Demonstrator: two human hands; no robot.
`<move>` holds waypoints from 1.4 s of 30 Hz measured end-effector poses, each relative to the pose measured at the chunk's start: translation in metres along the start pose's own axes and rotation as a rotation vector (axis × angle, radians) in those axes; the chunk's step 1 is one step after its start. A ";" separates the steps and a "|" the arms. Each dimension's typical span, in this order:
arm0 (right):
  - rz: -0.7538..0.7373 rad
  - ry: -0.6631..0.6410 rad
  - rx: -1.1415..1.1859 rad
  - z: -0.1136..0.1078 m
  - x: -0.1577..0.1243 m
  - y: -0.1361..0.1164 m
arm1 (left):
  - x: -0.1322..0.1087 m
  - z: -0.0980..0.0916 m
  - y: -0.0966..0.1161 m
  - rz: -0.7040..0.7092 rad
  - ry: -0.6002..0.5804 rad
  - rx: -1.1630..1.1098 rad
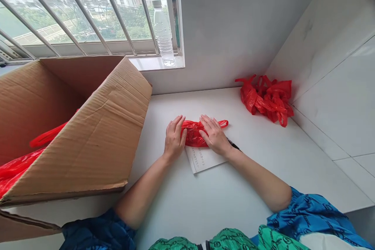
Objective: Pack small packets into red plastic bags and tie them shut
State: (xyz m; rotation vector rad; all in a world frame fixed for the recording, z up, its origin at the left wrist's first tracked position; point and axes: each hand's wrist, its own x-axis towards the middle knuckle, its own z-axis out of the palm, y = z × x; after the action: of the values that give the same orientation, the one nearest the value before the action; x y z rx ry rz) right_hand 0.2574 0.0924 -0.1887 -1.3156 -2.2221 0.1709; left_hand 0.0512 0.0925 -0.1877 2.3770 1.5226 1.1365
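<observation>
A red plastic bag (193, 133), folded into a narrow strip, lies on the white counter (258, 164). My left hand (174, 138) lies flat on its left end, fingers stretched out. On the bag's right part rests my right hand (213, 134), also flat with fingers spread. One bag handle (223, 124) sticks out to the right. Under the bag and my right wrist lies a sheet of paper (203, 159) with small print.
A large open cardboard box (88, 133) stands at the left with red bags (14, 168) inside. A heap of red plastic bags (268, 99) sits in the far right corner. A clear water bottle (162, 31) stands on the window sill. Tiled wall at right.
</observation>
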 end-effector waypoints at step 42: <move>0.014 -0.240 -0.143 0.013 -0.006 0.002 | -0.004 0.000 -0.018 -0.003 -0.460 0.098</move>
State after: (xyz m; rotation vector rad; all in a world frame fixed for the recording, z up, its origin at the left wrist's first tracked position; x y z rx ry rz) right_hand 0.2550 0.0905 -0.2028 -1.4525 -2.4657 0.1860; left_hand 0.0364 0.0978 -0.1980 2.4639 1.4396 0.4681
